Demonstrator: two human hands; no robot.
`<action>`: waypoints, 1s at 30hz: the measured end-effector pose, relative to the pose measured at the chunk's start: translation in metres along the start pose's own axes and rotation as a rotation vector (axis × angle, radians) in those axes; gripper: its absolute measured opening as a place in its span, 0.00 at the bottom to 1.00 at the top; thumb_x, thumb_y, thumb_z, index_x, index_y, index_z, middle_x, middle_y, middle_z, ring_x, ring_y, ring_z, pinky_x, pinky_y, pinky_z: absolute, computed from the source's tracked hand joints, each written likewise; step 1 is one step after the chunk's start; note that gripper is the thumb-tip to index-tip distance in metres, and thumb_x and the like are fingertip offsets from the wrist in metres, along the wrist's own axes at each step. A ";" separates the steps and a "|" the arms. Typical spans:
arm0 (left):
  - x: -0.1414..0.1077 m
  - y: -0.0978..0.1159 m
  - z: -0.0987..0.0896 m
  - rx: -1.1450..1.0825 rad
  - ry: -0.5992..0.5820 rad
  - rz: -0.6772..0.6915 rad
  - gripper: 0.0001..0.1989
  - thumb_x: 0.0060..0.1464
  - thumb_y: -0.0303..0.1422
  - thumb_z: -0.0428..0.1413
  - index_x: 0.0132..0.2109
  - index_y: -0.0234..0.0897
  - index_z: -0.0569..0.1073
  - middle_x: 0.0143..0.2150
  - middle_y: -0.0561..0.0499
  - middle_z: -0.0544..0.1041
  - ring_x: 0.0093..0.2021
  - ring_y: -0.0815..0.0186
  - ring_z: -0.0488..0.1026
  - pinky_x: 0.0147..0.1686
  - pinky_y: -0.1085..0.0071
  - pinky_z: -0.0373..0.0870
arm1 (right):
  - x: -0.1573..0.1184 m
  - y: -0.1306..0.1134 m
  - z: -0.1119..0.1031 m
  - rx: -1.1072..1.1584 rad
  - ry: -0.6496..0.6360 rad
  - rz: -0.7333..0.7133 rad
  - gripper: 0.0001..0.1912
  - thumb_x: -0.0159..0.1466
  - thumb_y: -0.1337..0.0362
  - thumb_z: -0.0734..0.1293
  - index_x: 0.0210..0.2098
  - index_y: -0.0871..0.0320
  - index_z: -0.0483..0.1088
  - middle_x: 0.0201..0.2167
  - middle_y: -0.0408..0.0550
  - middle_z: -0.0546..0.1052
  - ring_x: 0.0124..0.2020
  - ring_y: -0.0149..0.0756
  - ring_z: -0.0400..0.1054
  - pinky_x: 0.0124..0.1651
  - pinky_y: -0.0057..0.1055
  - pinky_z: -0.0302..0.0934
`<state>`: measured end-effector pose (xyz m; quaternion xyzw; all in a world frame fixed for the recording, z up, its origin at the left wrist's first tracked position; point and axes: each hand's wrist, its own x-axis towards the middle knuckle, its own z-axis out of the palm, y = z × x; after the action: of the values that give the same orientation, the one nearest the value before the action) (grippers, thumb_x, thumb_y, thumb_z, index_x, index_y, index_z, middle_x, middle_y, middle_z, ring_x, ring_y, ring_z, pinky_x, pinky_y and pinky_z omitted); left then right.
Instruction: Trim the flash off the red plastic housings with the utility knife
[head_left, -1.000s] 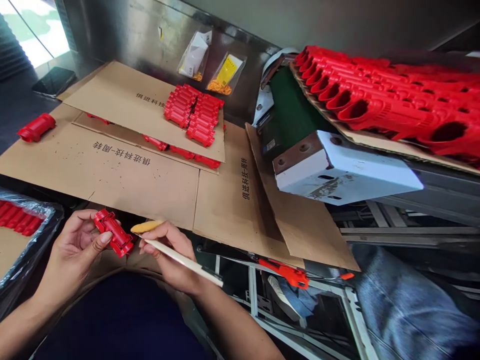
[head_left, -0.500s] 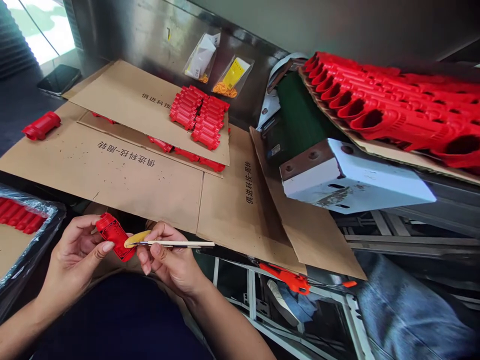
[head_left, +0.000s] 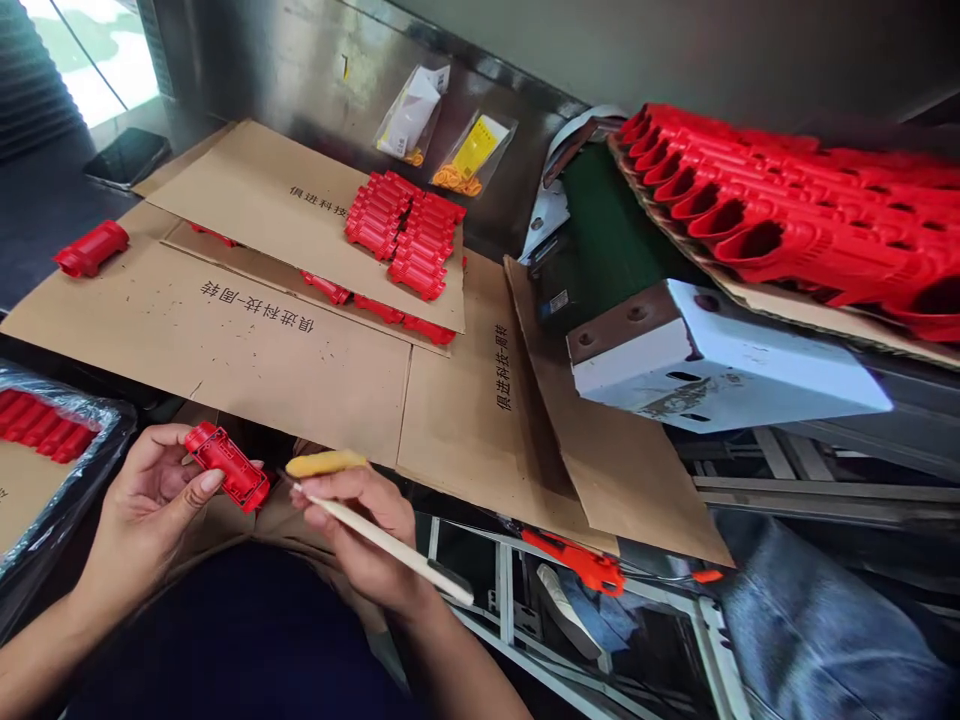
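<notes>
My left hand [head_left: 154,500] grips a red plastic housing [head_left: 231,468] between thumb and fingers, its hollowed, ribbed side turned up. Close to its right end, my right hand [head_left: 364,525] holds a slim pale-handled tool [head_left: 390,545] like a pen. The tool's dark thin tip points toward the housing, apart from it. A yellow finger cot [head_left: 326,462] appears to cover a finger of that hand. Both hands are above my lap, in front of the table's near edge.
Red housings [head_left: 405,230] lie on stacked cardboard [head_left: 247,165]; a single housing [head_left: 91,248] lies at left. Behind are a phone [head_left: 127,158] and two plastic bags [head_left: 474,155]. A lined box [head_left: 112,420] stands left. More housings [head_left: 795,210] lie on the conveyor [head_left: 615,230] at right.
My right hand has drawn the tool back from the red housing, and its handle now slants down to the right. The housing has turned slightly in my left hand.
</notes>
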<state>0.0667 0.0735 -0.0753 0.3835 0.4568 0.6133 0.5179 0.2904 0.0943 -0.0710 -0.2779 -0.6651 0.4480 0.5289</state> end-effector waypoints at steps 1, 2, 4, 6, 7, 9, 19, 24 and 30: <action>0.000 0.000 0.000 -0.016 0.000 -0.018 0.12 0.63 0.30 0.70 0.50 0.46 0.78 0.44 0.54 0.86 0.41 0.68 0.87 0.50 0.74 0.84 | 0.000 0.003 0.000 -0.135 0.065 -0.063 0.05 0.75 0.62 0.73 0.48 0.55 0.79 0.43 0.52 0.88 0.44 0.39 0.85 0.46 0.36 0.82; -0.001 -0.001 0.000 -0.027 0.002 -0.032 0.12 0.62 0.30 0.70 0.50 0.47 0.79 0.44 0.54 0.86 0.41 0.68 0.86 0.49 0.74 0.84 | 0.000 0.006 0.001 -0.220 0.078 -0.131 0.06 0.75 0.64 0.72 0.50 0.55 0.79 0.45 0.53 0.88 0.46 0.40 0.85 0.49 0.37 0.82; -0.002 0.000 0.001 -0.038 0.012 -0.044 0.12 0.62 0.30 0.70 0.50 0.47 0.79 0.43 0.55 0.86 0.41 0.69 0.86 0.49 0.75 0.83 | 0.000 0.010 0.006 -0.273 0.047 -0.248 0.09 0.74 0.67 0.72 0.54 0.55 0.78 0.49 0.55 0.87 0.49 0.41 0.84 0.49 0.38 0.82; -0.003 0.000 0.001 -0.025 0.014 -0.043 0.12 0.61 0.30 0.71 0.49 0.48 0.79 0.44 0.55 0.85 0.42 0.68 0.85 0.50 0.75 0.83 | 0.001 0.012 0.011 -0.264 0.051 -0.298 0.11 0.74 0.69 0.71 0.56 0.56 0.78 0.51 0.56 0.86 0.49 0.42 0.83 0.48 0.38 0.82; -0.004 0.001 0.001 0.002 0.006 -0.041 0.12 0.61 0.31 0.71 0.49 0.47 0.80 0.44 0.54 0.85 0.42 0.68 0.85 0.50 0.74 0.83 | 0.002 0.012 0.014 -0.257 0.069 -0.300 0.12 0.74 0.69 0.71 0.56 0.56 0.78 0.50 0.57 0.86 0.50 0.43 0.83 0.48 0.39 0.82; -0.006 0.003 0.002 0.087 -0.010 -0.016 0.10 0.60 0.31 0.71 0.47 0.45 0.81 0.45 0.53 0.85 0.43 0.67 0.84 0.50 0.75 0.82 | 0.004 0.011 0.019 -0.258 0.100 -0.289 0.11 0.74 0.69 0.71 0.55 0.56 0.78 0.49 0.56 0.86 0.50 0.43 0.82 0.49 0.41 0.82; -0.006 0.010 0.012 0.237 -0.021 0.118 0.06 0.57 0.32 0.73 0.40 0.43 0.84 0.42 0.49 0.84 0.41 0.65 0.83 0.44 0.76 0.83 | 0.009 0.012 0.031 -0.277 0.107 -0.319 0.10 0.73 0.69 0.72 0.53 0.57 0.78 0.48 0.56 0.86 0.48 0.43 0.81 0.49 0.41 0.81; -0.005 0.011 0.013 0.237 -0.024 0.128 0.05 0.57 0.31 0.72 0.40 0.42 0.84 0.40 0.48 0.84 0.40 0.64 0.83 0.42 0.74 0.83 | 0.006 0.013 0.030 -0.286 0.088 -0.303 0.12 0.73 0.70 0.71 0.55 0.55 0.77 0.48 0.55 0.87 0.47 0.43 0.82 0.49 0.42 0.81; -0.007 0.009 0.015 0.246 -0.024 0.167 0.06 0.57 0.29 0.71 0.41 0.43 0.84 0.43 0.48 0.84 0.42 0.64 0.83 0.44 0.75 0.83 | 0.004 0.014 0.036 -0.313 0.146 -0.329 0.15 0.72 0.73 0.70 0.56 0.55 0.77 0.48 0.57 0.86 0.47 0.46 0.83 0.46 0.43 0.82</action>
<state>0.0795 0.0688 -0.0628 0.4879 0.4888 0.5890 0.4197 0.2535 0.0928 -0.0829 -0.2759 -0.7228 0.2262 0.5918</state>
